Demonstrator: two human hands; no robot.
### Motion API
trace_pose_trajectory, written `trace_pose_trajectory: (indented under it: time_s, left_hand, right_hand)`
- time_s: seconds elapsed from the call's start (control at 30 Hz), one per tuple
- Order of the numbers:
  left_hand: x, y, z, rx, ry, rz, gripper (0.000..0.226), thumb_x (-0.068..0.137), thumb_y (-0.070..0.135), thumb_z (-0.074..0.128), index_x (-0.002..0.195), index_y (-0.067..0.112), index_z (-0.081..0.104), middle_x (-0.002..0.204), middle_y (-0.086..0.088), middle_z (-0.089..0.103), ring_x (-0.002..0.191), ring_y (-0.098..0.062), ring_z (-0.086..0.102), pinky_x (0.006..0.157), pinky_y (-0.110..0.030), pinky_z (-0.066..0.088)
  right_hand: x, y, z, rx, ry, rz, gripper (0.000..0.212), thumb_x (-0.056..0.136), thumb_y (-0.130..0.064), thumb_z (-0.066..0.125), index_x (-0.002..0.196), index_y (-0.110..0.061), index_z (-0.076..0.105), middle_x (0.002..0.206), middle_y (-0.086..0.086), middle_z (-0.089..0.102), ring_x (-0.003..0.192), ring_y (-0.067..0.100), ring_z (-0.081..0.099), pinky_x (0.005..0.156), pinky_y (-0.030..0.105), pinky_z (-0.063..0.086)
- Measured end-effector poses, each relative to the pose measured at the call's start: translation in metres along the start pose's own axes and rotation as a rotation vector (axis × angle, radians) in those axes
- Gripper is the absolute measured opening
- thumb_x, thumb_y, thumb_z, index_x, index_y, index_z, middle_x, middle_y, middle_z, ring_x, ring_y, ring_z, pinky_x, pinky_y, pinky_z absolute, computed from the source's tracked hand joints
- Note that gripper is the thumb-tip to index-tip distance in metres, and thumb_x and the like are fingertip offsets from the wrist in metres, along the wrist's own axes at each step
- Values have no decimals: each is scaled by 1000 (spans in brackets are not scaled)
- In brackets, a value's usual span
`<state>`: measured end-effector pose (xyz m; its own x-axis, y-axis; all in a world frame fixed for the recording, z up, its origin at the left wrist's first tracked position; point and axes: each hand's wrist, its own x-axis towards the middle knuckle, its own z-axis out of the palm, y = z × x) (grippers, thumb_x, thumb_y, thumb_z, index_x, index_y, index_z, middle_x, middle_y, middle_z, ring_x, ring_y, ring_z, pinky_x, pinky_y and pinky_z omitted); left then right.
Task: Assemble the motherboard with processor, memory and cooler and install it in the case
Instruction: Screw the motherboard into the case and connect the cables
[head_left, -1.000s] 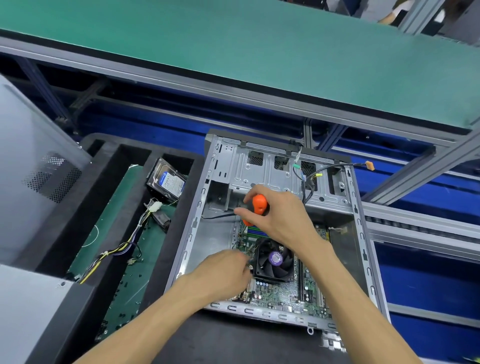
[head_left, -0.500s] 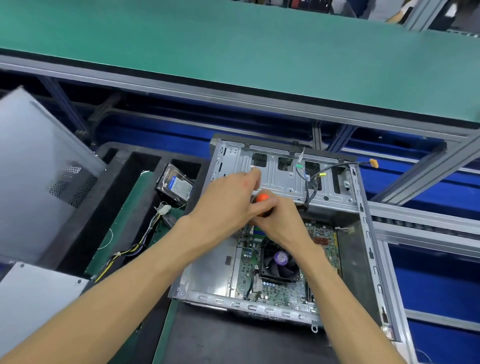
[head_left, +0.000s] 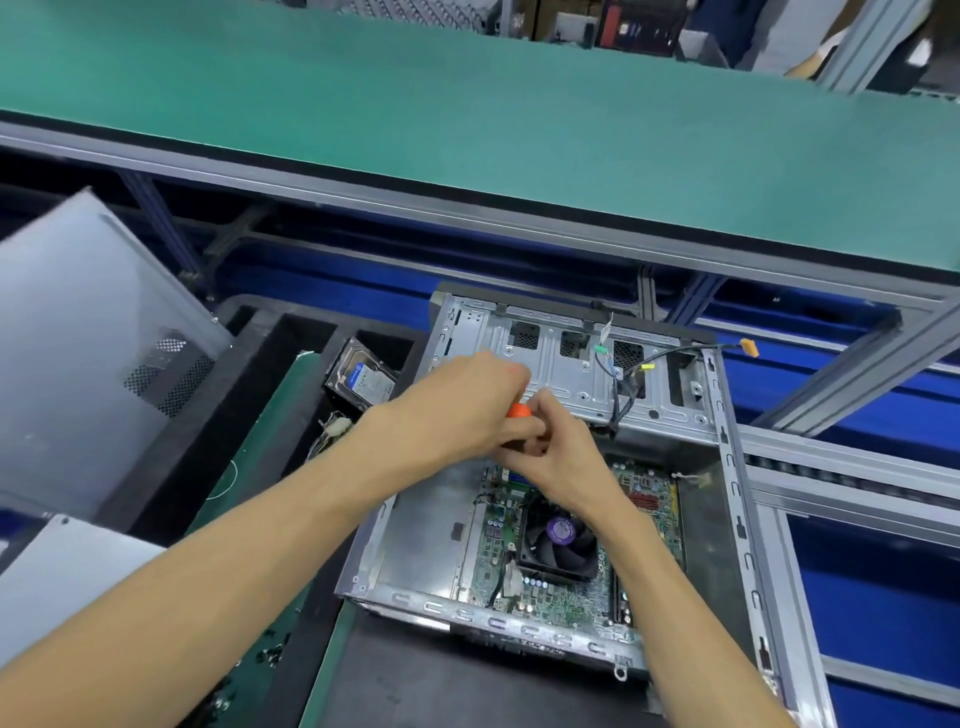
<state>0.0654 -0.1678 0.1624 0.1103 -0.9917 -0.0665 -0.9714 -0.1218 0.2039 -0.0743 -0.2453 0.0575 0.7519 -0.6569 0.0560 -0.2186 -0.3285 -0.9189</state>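
An open grey metal case (head_left: 727, 467) lies on its side. Inside it sits the green motherboard (head_left: 550, 592) with a black cooler fan (head_left: 558, 540) mounted on it. Over the board's far end, both hands meet around an orange-handled screwdriver (head_left: 518, 411). My right hand (head_left: 558, 457) grips the handle from the right. From the left, my left hand (head_left: 467, 410) curls over the top of the handle. The screwdriver's shaft and tip are hidden under the hands.
A hard drive (head_left: 363, 379) leans in a black foam tray (head_left: 270, 364) left of the case, above loose cables (head_left: 332, 431). A grey side panel (head_left: 88, 353) stands at far left. Case cables (head_left: 628, 384) with an orange plug (head_left: 748, 347) hang over the drive bay. A green-topped bench (head_left: 467, 130) runs behind.
My left hand left the board's near-left area and rose to the screwdriver handle, joining my right hand. The view has shifted, so the case now sits further right.
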Motion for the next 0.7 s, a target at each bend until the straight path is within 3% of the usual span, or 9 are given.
trace_pose_trajectory:
  time_s: [0.07, 0.13, 0.23, 0.3, 0.37, 0.43, 0.5, 0.6, 0.7]
  left_hand:
    - [2, 1, -3, -5, -106, 84, 20, 92, 27, 60, 110, 18, 62, 91, 2, 52, 90, -24, 59, 73, -33, 45]
    - [3, -1, -6, -39, -193, 135, 27, 88, 12, 57, 113, 21, 63, 99, 3, 48, 95, -22, 57, 74, -30, 40]
    - [-1, -1, -5, -105, -130, 88, 34, 90, 36, 60, 120, 22, 57, 108, 1, 52, 90, -21, 58, 74, -31, 44]
    - [-1, -1, 0, -14, -51, 0, 48, 87, 57, 60, 115, 19, 55, 102, -1, 58, 85, -22, 60, 74, -36, 51]
    - [1, 1, 4, -29, -42, -9, 41, 89, 52, 60, 108, 16, 58, 92, -2, 62, 84, -25, 62, 70, -35, 49]
    - [5, 3, 2, -86, -104, 55, 24, 92, 31, 59, 114, 20, 60, 92, 1, 58, 89, -24, 60, 71, -32, 42]
    - [6, 1, -2, -107, -194, 106, 32, 90, 16, 56, 120, 26, 60, 98, 4, 49, 92, -22, 58, 73, -30, 42]
    - [3, 0, -1, -132, -179, 94, 37, 88, 27, 58, 125, 28, 54, 107, 3, 47, 90, -19, 57, 76, -32, 47]
    - [3, 1, 8, -133, -54, 53, 30, 88, 43, 62, 110, 23, 57, 95, 3, 48, 84, -20, 57, 69, -32, 43]
  right_hand:
    - [-1, -3, -3, 4, -80, -5, 32, 79, -32, 81, 89, -46, 54, 58, -9, 52, 53, 5, 43, 53, 16, 38]
    - [-2, -3, -6, 42, -128, -12, 28, 84, -23, 75, 86, -46, 60, 60, -7, 61, 52, 4, 51, 54, 15, 43]
    - [-2, -4, -8, 56, -89, 23, 17, 81, -28, 75, 87, -31, 59, 59, -3, 64, 47, 6, 52, 50, 19, 43]
    - [-2, -2, -7, 28, -39, 49, 33, 82, -25, 81, 86, -17, 49, 56, -4, 62, 46, 4, 50, 48, 18, 41]
    - [-2, 0, -7, 10, -34, 55, 37, 81, -27, 84, 90, -20, 49, 57, -5, 61, 47, 4, 52, 49, 18, 42]
    - [-3, -1, -9, 17, -84, 40, 31, 82, -33, 79, 98, -38, 53, 59, -6, 65, 50, 5, 56, 51, 18, 44]
    - [-4, -2, -7, 25, -134, 19, 24, 83, -37, 71, 94, -49, 55, 63, 0, 71, 47, 7, 58, 51, 18, 45]
    - [-2, -3, -3, 17, -93, 40, 21, 77, -42, 67, 96, -42, 56, 61, 0, 69, 41, 5, 54, 46, 17, 41]
    - [-1, -1, -2, 24, -40, 74, 30, 73, -40, 74, 96, -36, 56, 60, -2, 65, 44, 4, 52, 46, 19, 40]
